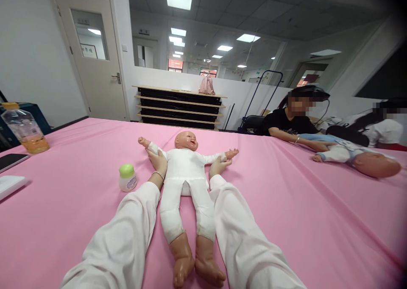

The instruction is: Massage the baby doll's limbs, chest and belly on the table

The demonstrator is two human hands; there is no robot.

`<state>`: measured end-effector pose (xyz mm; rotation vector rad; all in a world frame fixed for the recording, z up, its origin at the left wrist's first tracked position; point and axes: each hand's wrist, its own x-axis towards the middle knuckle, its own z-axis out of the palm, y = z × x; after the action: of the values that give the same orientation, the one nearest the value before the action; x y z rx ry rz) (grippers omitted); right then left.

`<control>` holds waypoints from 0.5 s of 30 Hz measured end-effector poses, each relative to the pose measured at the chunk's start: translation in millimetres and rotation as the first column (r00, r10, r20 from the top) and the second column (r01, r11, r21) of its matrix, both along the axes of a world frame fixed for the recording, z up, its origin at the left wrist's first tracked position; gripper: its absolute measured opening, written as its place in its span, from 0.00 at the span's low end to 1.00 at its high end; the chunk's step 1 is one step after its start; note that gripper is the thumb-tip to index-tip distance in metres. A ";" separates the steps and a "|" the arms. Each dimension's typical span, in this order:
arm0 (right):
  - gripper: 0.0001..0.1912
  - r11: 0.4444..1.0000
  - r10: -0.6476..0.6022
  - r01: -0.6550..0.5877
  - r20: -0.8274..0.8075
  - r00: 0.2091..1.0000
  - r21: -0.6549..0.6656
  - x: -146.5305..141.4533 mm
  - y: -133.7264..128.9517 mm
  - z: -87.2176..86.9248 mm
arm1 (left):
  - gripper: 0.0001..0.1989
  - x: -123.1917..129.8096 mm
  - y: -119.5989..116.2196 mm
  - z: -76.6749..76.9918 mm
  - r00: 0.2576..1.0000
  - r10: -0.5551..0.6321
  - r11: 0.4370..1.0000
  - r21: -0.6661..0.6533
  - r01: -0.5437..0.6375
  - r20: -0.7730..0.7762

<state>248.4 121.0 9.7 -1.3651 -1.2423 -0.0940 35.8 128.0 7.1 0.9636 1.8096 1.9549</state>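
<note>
On its back lies a baby doll (pixel 185 166) with a white cloth body, arms stretched out to both sides and feet towards me. My left hand (pixel 159 164) is closed round the doll's arm on the left, near its wrist. On the other side, my right hand (pixel 218 167) grips the doll's other arm, with the small plastic hand sticking out beyond my fingers. Parts of my fingers are hidden by the doll's arms. Left of my left forearm stands a small white jar (pixel 128 179) with a green lid.
A pink cloth (pixel 276 212) covers the table. At the left edge are a bottle (pixel 27 130), a phone (pixel 12 162) and a white object (pixel 12 186). At the right, another person (pixel 291 121) handles a second doll (pixel 352 153). Shelves (pixel 181 106) stand behind.
</note>
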 end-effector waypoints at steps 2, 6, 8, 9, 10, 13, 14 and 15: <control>0.19 1.000 0.014 -0.013 -0.015 1.000 0.027 -2.4 -1.0 -0.8 | 0.33 1.2 -0.6 0.2 0.994 -0.040 0.999 0.016 0.042 -0.102; 0.22 0.976 0.207 -0.212 0.101 0.973 0.039 -11.3 -2.8 -3.4 | 0.29 5.3 -0.1 -0.3 0.867 -0.150 0.977 0.062 0.203 -0.476; 0.22 0.941 0.331 -0.338 0.239 0.913 -0.012 -13.6 -3.6 -4.1 | 0.27 7.3 -0.6 -0.1 0.747 -0.175 0.967 0.033 0.254 -0.641; 0.22 0.930 0.360 -0.366 0.294 0.885 -0.038 -13.8 -3.7 -4.2 | 0.26 8.0 -1.2 0.1 0.694 -0.186 0.965 0.004 0.264 -0.695; 0.22 0.928 0.366 -0.370 0.333 0.869 -0.054 -13.7 -3.4 -4.3 | 0.26 8.4 -1.9 0.5 0.651 -0.199 0.964 -0.026 0.265 -0.733; 0.21 0.922 0.377 -0.380 0.388 0.841 -0.074 -12.1 -0.3 -4.8 | 0.26 8.2 -4.1 1.7 0.563 -0.224 0.962 -0.089 0.257 -0.795; 0.21 0.917 0.389 -0.392 0.392 0.834 -0.077 -11.5 1.2 -5.2 | 0.26 7.9 -4.5 2.2 0.539 -0.230 0.961 -0.101 0.258 -0.810; 0.20 0.911 0.401 -0.405 0.390 0.829 -0.076 -11.1 2.6 -5.6 | 0.26 7.5 -4.8 2.7 0.519 -0.235 0.960 -0.111 0.259 -0.822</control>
<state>237.3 123.6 4.1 -1.0729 -1.8538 -0.0833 43.2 123.2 9.9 2.3174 1.8615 1.3907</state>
